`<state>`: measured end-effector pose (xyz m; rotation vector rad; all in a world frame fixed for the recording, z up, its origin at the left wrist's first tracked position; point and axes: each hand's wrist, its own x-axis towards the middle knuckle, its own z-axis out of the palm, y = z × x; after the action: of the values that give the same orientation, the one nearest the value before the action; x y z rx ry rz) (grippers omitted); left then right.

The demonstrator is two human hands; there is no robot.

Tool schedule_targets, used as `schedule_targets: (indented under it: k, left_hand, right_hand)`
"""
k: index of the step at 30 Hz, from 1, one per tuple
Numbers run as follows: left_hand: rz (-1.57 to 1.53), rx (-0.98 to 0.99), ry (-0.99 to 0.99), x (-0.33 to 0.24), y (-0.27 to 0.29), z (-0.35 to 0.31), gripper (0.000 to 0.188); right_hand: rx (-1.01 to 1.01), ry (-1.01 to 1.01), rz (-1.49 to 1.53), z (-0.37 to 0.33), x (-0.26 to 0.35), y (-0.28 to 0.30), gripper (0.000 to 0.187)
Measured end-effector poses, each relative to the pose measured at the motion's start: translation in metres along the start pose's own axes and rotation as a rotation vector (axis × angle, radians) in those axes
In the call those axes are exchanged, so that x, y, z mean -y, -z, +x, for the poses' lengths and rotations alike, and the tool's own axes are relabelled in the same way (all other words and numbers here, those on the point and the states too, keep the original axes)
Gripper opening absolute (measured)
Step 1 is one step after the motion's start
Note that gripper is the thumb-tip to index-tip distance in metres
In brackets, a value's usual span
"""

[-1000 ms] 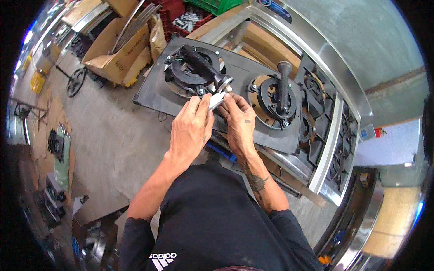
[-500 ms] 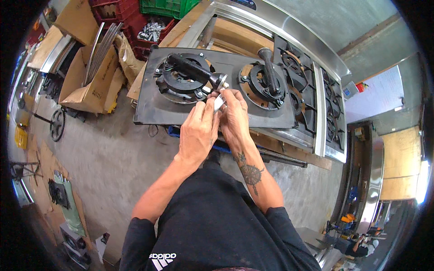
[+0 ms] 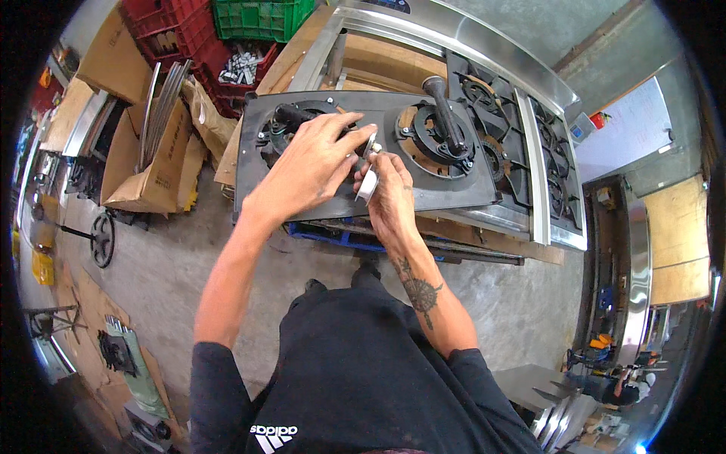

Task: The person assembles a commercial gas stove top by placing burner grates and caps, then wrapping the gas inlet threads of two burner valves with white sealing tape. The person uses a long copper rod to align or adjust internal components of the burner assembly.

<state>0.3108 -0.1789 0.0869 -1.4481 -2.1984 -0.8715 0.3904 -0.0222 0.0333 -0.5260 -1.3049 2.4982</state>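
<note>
My left hand [image 3: 311, 157] reaches over the left burner, its fingers stretched and apart above the black burner tube [image 3: 287, 115]. Most of that tube is hidden beneath the hand. Close beside it, my right hand [image 3: 392, 183] is closed on a small silver metal piece [image 3: 367, 186], pinched near the tube's brass-coloured end fitting [image 3: 376, 147]. Both burners sit in a black hob plate [image 3: 442, 197]. On the right burner, a second black burner tube [image 3: 446, 113] lies across the ring.
A steel range frame [image 3: 533, 170] with more burners extends right behind the plate. At the left stand a cardboard box [image 3: 151, 163] holding metal strips, red crates [image 3: 170, 34] and a green crate [image 3: 265, 17]. A whiteboard [image 3: 628, 129] hangs at the right.
My left hand has moved away from the silver piece, up and left onto the left burner tube, with its fingers spreading. The right hand keeps the piece, now slightly lower.
</note>
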Motion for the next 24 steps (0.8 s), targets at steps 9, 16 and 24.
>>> schedule_targets:
  k: [9,16,24]
  left_hand:
    - [-0.009,0.476,-0.098,0.036,-0.010,0.036,0.056]
    - [-0.023,0.414,-0.098,0.039,-0.016,0.032,0.051]
    - [-0.038,0.418,-0.075,0.037,-0.016,0.031,0.056]
  right_hand:
    - [-0.060,0.049,-0.091,0.005,-0.010,0.001,0.017]
    - [-0.062,0.120,-0.070,0.006,-0.018,0.002,0.016]
    - [-0.051,0.084,-0.035,0.007,-0.015,0.003,0.018]
